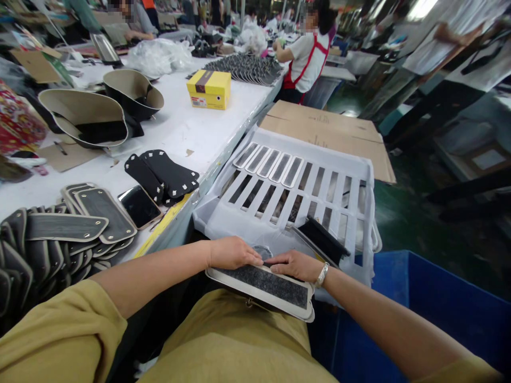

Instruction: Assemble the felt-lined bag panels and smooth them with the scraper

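A dark, felt-like bag piece with a cream rim [259, 287] lies just in front of my body, long side towards me. My left hand [235, 252] is closed at its far left edge, fingers pressed together. From the right, my right hand [297, 265] lies along the same far edge, fingers bent onto the piece, thumb and index finger pointing at the left fingertips. The fingertips nearly meet; anything small between them is hidden. A small metal fitting [249, 303] shows on the near edge. Beyond my hands stands a slotted white tray [243, 223] with several rimmed grey strips [271, 163].
A black folded piece [323, 239] lies on the tray's near right. The white table [171, 125] at left holds stacked grey panels [66, 226], black panels [170, 170], a phone [139, 206], bag bodies [85, 114] and a yellow box [209, 89]. A blue bin [423, 298] stands right.
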A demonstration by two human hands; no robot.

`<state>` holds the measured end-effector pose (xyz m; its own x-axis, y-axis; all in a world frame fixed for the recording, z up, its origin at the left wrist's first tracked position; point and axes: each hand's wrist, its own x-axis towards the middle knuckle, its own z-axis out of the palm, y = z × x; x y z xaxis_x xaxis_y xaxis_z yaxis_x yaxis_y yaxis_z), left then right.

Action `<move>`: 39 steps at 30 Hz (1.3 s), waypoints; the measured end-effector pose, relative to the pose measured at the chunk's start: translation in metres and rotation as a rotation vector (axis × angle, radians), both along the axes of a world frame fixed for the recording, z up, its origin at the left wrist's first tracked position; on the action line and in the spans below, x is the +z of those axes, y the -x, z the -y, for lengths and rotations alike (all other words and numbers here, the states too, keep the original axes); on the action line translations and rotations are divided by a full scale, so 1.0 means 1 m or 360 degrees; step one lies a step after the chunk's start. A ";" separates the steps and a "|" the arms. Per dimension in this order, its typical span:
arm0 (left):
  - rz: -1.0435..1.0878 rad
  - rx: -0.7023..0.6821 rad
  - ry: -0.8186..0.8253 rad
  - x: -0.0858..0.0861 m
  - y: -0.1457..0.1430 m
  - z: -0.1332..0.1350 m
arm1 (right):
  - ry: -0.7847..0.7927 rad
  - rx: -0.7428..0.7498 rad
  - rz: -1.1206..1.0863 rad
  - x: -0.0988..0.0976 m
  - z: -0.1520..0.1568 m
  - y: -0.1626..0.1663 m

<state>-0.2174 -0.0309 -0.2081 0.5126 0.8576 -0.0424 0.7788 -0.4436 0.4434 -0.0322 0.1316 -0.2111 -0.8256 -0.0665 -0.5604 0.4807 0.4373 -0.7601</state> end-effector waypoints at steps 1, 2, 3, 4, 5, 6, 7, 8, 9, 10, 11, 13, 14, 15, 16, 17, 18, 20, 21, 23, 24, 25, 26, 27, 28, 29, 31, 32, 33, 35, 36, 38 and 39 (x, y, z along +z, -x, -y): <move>0.0024 0.0017 0.0002 -0.001 0.003 0.002 | 0.0003 0.0000 -0.0001 0.001 0.001 0.002; 0.0052 0.0037 0.0002 -0.002 0.007 0.005 | 0.0008 -0.0004 0.0001 0.001 0.002 0.003; 0.0079 0.0059 -0.0003 -0.003 0.010 0.008 | 0.0012 -0.0007 0.0004 0.002 0.002 0.004; 0.0100 0.0079 -0.0007 -0.004 0.014 0.011 | 0.0020 -0.0008 0.0007 0.002 0.003 0.006; 0.0113 0.0095 -0.0006 -0.005 0.018 0.014 | 0.0032 -0.0004 0.0010 0.003 0.004 0.008; 0.0119 0.0108 -0.0002 -0.005 0.021 0.016 | 0.0043 0.0000 0.0015 0.003 0.004 0.009; 0.0122 0.0118 0.0004 -0.005 0.024 0.019 | 0.0050 0.0006 0.0019 0.003 0.005 0.011; 0.0122 0.0124 0.0009 -0.005 0.026 0.020 | 0.0052 0.0014 0.0020 0.004 0.006 0.013; 0.0121 0.0126 0.0010 -0.005 0.028 0.021 | 0.0049 0.0023 0.0022 0.003 0.007 0.016; 0.0120 0.0125 0.0010 -0.005 0.029 0.022 | 0.0045 0.0032 0.0019 0.003 0.008 0.018; 0.0117 0.0120 0.0007 -0.005 0.030 0.022 | 0.0044 0.0047 0.0013 0.002 0.008 0.020; 0.0114 0.0113 0.0001 -0.005 0.030 0.021 | 0.0057 0.0072 0.0005 0.001 0.010 0.024; 0.0115 0.0111 -0.0002 -0.005 0.030 0.021 | 0.0070 0.0080 0.0007 0.001 0.011 0.027; 0.0118 0.0111 -0.0003 -0.006 0.031 0.021 | 0.0084 0.0084 0.0006 0.000 0.011 0.029; 0.0121 0.0110 -0.0002 -0.006 0.031 0.020 | 0.0100 0.0086 0.0006 0.000 0.012 0.031; 0.0125 0.0109 0.0002 -0.006 0.032 0.020 | 0.0117 0.0086 0.0006 -0.001 0.013 0.034; 0.0132 0.0104 0.0006 -0.007 0.032 0.020 | 0.0137 0.0086 0.0004 -0.001 0.013 0.036; 0.0156 0.0091 0.0022 -0.008 0.033 0.020 | 0.0179 0.0083 0.0008 -0.003 0.015 0.041; 0.0173 0.0085 0.0030 -0.009 0.034 0.020 | 0.0197 0.0081 0.0014 -0.004 0.016 0.043; 0.0210 0.0089 0.0049 -0.009 0.034 0.019 | 0.0241 0.0075 0.0019 -0.007 0.017 0.047; 0.0229 0.0098 0.0060 -0.009 0.034 0.019 | 0.0271 0.0067 0.0018 -0.008 0.018 0.049; 0.0253 0.0110 0.0074 -0.010 0.035 0.019 | 0.0302 0.0054 0.0015 -0.010 0.019 0.050; 0.0286 0.0123 0.0087 -0.010 0.036 0.020 | 0.0331 0.0042 0.0013 -0.011 0.020 0.052; 0.0331 0.0144 0.0099 -0.011 0.038 0.021 | 0.0352 0.0031 0.0013 -0.012 0.021 0.054; 0.0385 0.0176 0.0109 -0.012 0.041 0.023 | 0.0361 0.0021 0.0014 -0.013 0.022 0.055; 0.0447 0.0216 0.0118 -0.013 0.044 0.025 | 0.0360 0.0015 0.0015 -0.014 0.023 0.057; 0.0562 0.0307 0.0121 -0.016 0.051 0.031 | 0.0352 0.0002 0.0020 -0.015 0.025 0.060; 0.0600 0.0345 0.0116 -0.017 0.055 0.034 | 0.0357 -0.0008 0.0027 -0.016 0.025 0.062; 0.0625 0.0366 0.0109 -0.017 0.059 0.037 | 0.0369 -0.0019 0.0034 -0.017 0.026 0.064; 0.0630 0.0374 0.0084 -0.017 0.064 0.042 | 0.0399 -0.0030 0.0048 -0.019 0.027 0.066; 0.0612 0.0363 0.0073 -0.017 0.066 0.043 | 0.0414 -0.0034 0.0051 -0.020 0.027 0.068; 0.0539 0.0312 0.0058 -0.015 0.067 0.044 | 0.0432 -0.0036 0.0052 -0.022 0.028 0.070; 0.0481 0.0284 0.0051 -0.014 0.067 0.043 | 0.0438 -0.0038 0.0053 -0.022 0.029 0.072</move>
